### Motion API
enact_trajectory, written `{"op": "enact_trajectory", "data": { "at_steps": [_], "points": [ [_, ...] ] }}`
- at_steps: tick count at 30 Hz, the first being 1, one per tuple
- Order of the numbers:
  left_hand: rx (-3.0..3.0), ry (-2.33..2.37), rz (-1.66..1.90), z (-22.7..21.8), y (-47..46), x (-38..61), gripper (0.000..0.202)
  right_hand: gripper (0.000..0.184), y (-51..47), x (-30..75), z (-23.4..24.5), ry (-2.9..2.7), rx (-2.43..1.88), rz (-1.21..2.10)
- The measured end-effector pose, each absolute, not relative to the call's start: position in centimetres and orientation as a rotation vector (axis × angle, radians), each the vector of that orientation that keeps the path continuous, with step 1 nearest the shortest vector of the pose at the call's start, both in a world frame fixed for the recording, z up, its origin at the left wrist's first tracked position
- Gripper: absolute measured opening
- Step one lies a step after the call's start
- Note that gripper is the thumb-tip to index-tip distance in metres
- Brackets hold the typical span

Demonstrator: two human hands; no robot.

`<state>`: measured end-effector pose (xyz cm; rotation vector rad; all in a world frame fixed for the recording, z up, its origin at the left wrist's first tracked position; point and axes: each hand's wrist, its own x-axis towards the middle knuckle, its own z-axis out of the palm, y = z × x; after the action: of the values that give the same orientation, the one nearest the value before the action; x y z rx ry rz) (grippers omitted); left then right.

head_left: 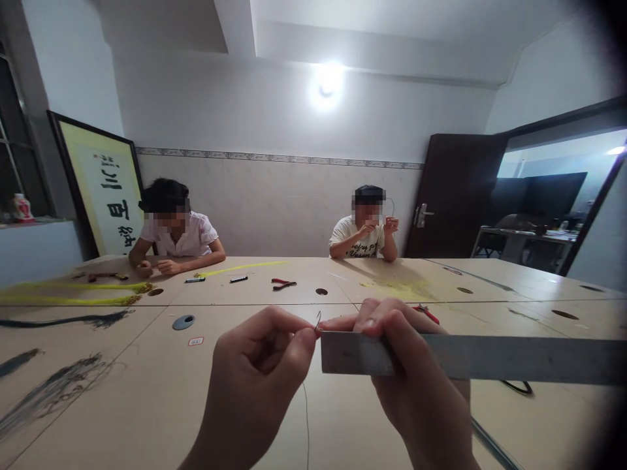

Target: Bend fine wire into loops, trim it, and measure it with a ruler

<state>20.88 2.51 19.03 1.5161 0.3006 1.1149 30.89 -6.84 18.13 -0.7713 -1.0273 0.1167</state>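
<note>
Between the thumb and forefinger of my left hand a thin wire is pinched. Its short curved end pokes up above the fingertips, and the rest hangs down toward the table's near side. My right hand is closed around a long flat metal ruler, which runs level out past the right edge. The ruler's left end is beside my left fingertips, close to the wire. Whether the wire touches the ruler I cannot tell.
Red-handled pliers lie midway up the table, with another red-handled tool behind my right hand. Yellow strands and dark wire bundles spread at left. Two people sit across the table.
</note>
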Motion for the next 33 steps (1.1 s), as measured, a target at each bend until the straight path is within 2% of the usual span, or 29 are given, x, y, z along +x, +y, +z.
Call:
{"op": "enact_trajectory", "data": {
  "at_steps": [30,33],
  "points": [
    [1.487,0.426,1.134,19.6,1.3,20.5,0.014,0.026,-7.2,30.7,18.3,-1.058,-0.754,0.17],
    [1.47,0.392,1.167,19.4,2.1,20.5,0.014,0.031,-7.5,31.1,18.7,-1.08,-0.709,0.176]
  ]
}}
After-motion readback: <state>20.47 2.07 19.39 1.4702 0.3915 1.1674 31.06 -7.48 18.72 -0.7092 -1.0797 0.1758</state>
